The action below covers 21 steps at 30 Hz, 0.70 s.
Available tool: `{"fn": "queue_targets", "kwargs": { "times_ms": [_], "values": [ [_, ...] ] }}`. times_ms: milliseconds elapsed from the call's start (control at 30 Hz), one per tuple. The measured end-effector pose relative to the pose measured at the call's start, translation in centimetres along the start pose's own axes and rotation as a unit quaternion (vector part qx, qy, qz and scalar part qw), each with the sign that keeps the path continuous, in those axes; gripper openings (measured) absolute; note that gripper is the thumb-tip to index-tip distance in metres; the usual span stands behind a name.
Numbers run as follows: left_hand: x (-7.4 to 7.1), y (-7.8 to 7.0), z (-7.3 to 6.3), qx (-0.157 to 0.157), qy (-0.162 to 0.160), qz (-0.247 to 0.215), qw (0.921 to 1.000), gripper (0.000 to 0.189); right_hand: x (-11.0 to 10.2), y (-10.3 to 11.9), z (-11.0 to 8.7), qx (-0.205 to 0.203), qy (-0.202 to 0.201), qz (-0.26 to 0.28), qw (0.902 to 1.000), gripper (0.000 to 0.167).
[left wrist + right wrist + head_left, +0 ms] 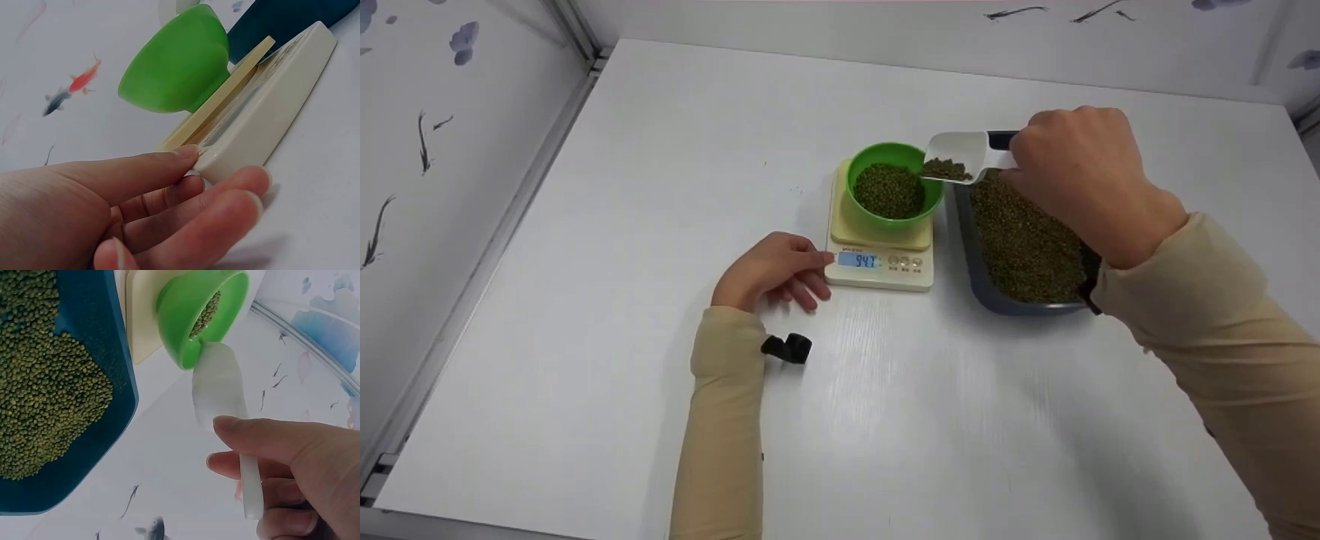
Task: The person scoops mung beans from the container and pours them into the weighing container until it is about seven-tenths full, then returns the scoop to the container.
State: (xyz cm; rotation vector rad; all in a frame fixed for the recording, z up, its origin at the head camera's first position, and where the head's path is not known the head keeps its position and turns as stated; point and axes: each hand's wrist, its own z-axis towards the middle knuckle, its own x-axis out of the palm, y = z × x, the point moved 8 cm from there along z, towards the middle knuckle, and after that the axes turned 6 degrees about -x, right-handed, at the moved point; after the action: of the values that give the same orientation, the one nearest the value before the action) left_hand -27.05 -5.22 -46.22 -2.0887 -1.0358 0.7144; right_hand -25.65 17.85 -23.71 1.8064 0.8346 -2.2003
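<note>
My right hand point(1084, 169) grips the handle of a white scoop point(218, 385) with a small heap of mung beans in it. The scoop's lip overlaps the right rim of a green bowl point(174, 62). Mung beans point(889, 191) lie inside that bowl, which stands on the pale yellow platform of a kitchen scale point(919, 279). The scale's lit display point(858, 259) reads 94.7. At its front left corner rests the thumb of my left hand point(776, 266), the other fingers loosely bent beside the casing. Below my right forearm sits a dark blue tub point(95, 486) of mung beans.
The white table point(585, 322) carries all of this, with the tub close to the scale's right side. Patterned white panels point(825, 30) stand along the back and left. A black strap piece point(787, 348) sticks out from the left cuff.
</note>
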Motion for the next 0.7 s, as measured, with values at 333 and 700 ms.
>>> {"fn": "queue_targets", "kwargs": {
  "times_ms": [333, 700],
  "values": [
    [0.0, 0.0, 0.1, -0.005, 0.002, -0.009, 0.9999, 0.037, -0.6, 1.1, 0.1, -0.014, -0.036, 0.006, 0.9992, 0.036],
    [0.2, -0.7, -1.1, -0.008, -0.004, -0.003, 1.0, 0.035, -1.0, 3.3, 0.0, -0.033, -0.064, -0.025, 0.9971, 0.03]
  ]
}}
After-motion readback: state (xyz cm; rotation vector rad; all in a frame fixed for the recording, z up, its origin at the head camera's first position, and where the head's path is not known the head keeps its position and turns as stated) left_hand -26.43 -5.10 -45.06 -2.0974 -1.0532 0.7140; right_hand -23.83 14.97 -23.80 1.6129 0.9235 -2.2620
